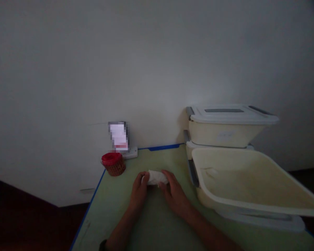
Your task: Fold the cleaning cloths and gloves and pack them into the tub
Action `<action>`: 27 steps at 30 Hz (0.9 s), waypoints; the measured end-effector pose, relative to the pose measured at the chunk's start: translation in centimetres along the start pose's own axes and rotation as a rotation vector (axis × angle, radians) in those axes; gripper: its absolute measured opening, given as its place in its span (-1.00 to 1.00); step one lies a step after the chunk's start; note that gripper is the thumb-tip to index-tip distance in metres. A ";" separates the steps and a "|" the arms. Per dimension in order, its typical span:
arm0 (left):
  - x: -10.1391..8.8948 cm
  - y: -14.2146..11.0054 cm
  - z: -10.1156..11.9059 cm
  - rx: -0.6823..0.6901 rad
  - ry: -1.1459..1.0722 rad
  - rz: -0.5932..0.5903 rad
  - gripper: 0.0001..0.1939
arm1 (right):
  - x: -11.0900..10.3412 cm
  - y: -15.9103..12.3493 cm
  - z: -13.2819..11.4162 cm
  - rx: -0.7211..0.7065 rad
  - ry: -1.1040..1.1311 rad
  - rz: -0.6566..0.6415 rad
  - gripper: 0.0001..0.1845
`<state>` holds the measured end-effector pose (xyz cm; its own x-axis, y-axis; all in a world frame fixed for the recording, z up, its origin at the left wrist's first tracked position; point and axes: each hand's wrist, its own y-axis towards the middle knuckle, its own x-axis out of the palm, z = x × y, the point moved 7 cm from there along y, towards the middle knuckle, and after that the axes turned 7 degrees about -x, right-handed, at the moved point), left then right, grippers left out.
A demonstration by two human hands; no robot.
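Observation:
A small white rolled bundle [155,177], soft-looking and perhaps cloth, lies crosswise between my hands just above or on the green tabletop [157,223]. Its left end is in my left hand [140,186], thumb on the near side and fingers curled around it. At the right end, my right hand [173,188] grips with the thumb below and the fingers over the top. The fingers partly cover both ends. Dim light and blur hide whether it is cloth or paper.
To the right stands a large open cream bin [251,174], with a small pale item [211,171] inside. Behind it, a lidded bin [224,130] is stacked on another. At back left are a red-rimmed woven basket [114,165] and a propped phone-like screen [119,136], blurred out, against the wall.

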<state>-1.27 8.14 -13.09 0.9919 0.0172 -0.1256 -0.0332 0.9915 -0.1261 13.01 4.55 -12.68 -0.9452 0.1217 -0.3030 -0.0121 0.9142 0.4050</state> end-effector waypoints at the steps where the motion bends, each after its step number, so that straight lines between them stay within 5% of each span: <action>1: 0.1 0.0 -0.1 -0.020 -0.025 -0.010 -0.67 | 0.0 0.0 0.5 0.044 0.031 0.006 -0.57; 7: -0.4 0.8 -0.3 -0.085 -0.054 -0.066 -0.67 | -1.1 0.5 2.7 0.284 0.247 0.098 -0.68; 13: -2.1 1.5 1.1 0.072 0.095 0.008 -0.73 | -1.5 0.1 4.5 0.425 0.435 0.213 -0.63; 16: -1.2 0.9 1.4 0.085 0.195 -0.070 -0.75 | -1.0 0.3 4.3 0.431 0.520 0.210 -0.57; 23: 1.9 -0.6 1.1 0.125 0.291 -0.368 -0.71 | -0.7 0.6 2.3 0.322 0.480 0.102 -0.77; 27: 2.4 -1.1 1.4 0.178 0.363 -0.381 -0.78 | -0.4 0.2 1.7 0.262 0.436 0.084 -0.75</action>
<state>1.30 7.27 -11.86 0.8228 -0.3609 -0.4390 0.3716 0.9261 -0.0650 13.94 5.38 -13.91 -0.9883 0.0775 0.1314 0.0990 0.9811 0.1661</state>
